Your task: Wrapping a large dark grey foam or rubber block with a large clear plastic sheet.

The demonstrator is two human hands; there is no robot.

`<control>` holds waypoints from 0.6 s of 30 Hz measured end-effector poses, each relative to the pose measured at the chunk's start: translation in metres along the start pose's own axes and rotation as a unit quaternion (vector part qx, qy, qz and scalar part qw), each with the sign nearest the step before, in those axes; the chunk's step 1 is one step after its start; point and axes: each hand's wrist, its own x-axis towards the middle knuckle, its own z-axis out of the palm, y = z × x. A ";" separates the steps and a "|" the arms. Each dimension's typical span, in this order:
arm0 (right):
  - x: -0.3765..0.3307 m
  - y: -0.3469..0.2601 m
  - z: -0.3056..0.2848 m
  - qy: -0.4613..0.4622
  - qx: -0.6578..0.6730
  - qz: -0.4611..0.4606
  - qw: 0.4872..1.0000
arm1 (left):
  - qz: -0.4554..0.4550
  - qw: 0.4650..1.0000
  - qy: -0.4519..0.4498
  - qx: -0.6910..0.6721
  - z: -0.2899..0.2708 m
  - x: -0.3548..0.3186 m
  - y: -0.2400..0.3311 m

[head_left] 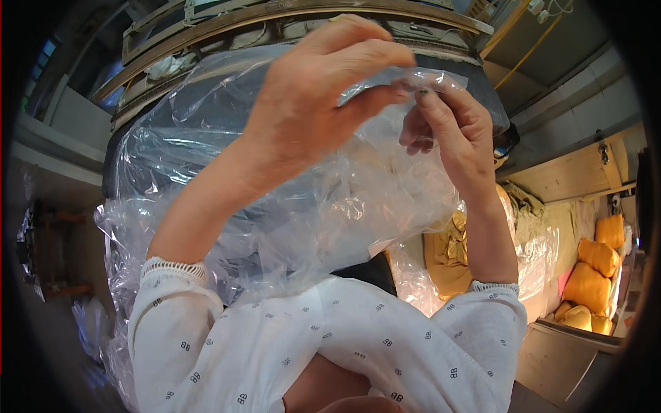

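plastic everywhere in my feed: a clear bag (289,206) fills the middle of the view, held up close in front of the camera by both hands. my left hand (323,96) is raised highest, seen from its back, fingers curled together and pinched down on the bag's top edge. my right hand (451,134) sits just beside it, touching the same edge, thumb and forefinger nipped on the film with the other fingers loosely folded behind; i can see a dark fingernail at the pinch. so both hands are closed on the bag, grips narrow, meeting near the upper right of the sheet. the bag hangs from that pinch, its long axis running on a slant from the upper right at the fingertips down to the lower left, where crumpled folds spill past my left forearm toward the left edge. which end is the mouth i cannot tell for certain; the held edge looks like an opening but the film is too creased to be sure. white sleeves (330,344) with small dark marks cross the lower view. behind the plastic is a dark rounded machine body (289,27) with a metal rim. lower right, well apart from the hands, lie yellow bundles (595,268) and more yellow cloth (447,251) under other clear film.
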 end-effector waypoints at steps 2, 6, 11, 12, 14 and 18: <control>-0.006 0.002 0.004 -0.025 -0.026 -0.006 0.999 | -0.010 0.998 0.004 -0.057 0.012 -0.001 0.006; -0.025 0.007 0.004 0.033 -0.105 -0.022 0.994 | -0.035 0.992 0.034 -0.120 0.028 -0.019 0.009; -0.041 0.028 0.016 0.020 0.005 -0.028 0.999 | -0.041 0.985 0.061 -0.158 0.024 -0.045 0.018; -0.042 0.026 0.022 0.013 0.053 -0.008 0.998 | -0.044 0.985 0.066 -0.152 0.023 -0.049 0.020; -0.045 0.025 0.030 0.004 0.100 0.013 0.995 | -0.057 0.979 0.088 -0.173 0.023 -0.057 0.023; -0.058 0.039 0.035 0.044 -0.048 -0.013 0.998 | -0.086 0.973 0.103 -0.188 0.021 -0.070 0.028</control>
